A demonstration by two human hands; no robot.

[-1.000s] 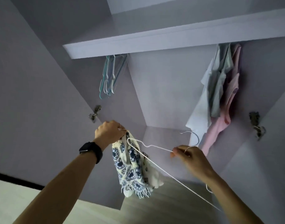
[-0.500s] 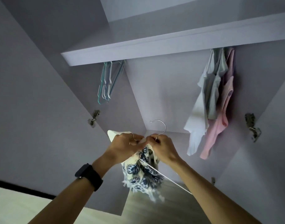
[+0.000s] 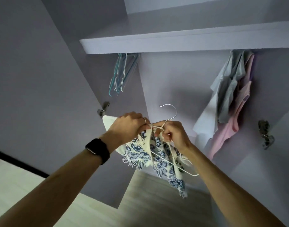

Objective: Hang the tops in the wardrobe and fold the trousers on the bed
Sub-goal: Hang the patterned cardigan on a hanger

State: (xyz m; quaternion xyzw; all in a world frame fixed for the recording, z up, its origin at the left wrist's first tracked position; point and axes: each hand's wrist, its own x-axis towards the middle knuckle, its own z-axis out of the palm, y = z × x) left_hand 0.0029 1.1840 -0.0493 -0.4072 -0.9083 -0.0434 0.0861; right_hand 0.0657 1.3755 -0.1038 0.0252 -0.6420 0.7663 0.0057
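A cream top with a blue pattern (image 3: 141,151) hangs bunched below both hands, in front of the open wardrobe. My left hand (image 3: 128,125) grips the top's upper edge. My right hand (image 3: 172,134) holds the neck of a white wire hanger (image 3: 169,114) together with part of the top. The hanger's hook points up, and its lower bar runs down to the right through the fabric. Both hands touch at the hanger's neck. No trousers or bed are in view.
Several empty hangers (image 3: 120,74) hang at the wardrobe's left under a shelf (image 3: 173,44). Grey, white and pink tops (image 3: 230,99) hang at the right. Door hinges (image 3: 103,108) sit on both sides. The wardrobe's open left door (image 3: 42,79) stands close to my left arm.
My right hand brought the hanger left to meet my left hand at the top. The top now drapes further over the hanger's bar, spreading to the right.
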